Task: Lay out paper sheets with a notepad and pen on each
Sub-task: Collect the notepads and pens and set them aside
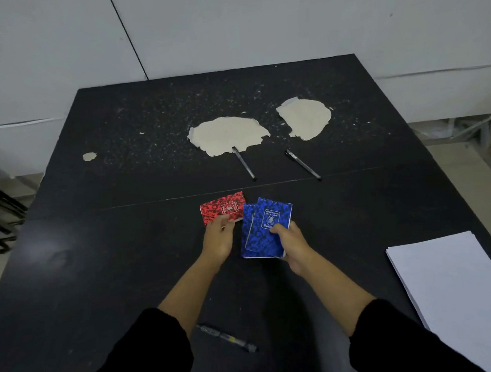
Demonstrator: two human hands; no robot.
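Landmark: paper stack (461, 295), at the table's (69, 256) near right edge, not yet dealt out.

Left of the stack, mid-table, right hand (290, 242) is grasping 2 overlapped blue notepads (266, 228), thumb on the upper cover; probably gathered for handing out. Spiral edges point away from the person, long axis tilted slightly right.

Further left, left hand (220, 235) has fingertips on the red notepad (223, 208); pinch or mere touch, cannot tell. Its long axis runs crosswise.

2 pens (244, 164) lie beyond the stack, slanting near-right; 1 pen (225, 336) lies nearer the person.
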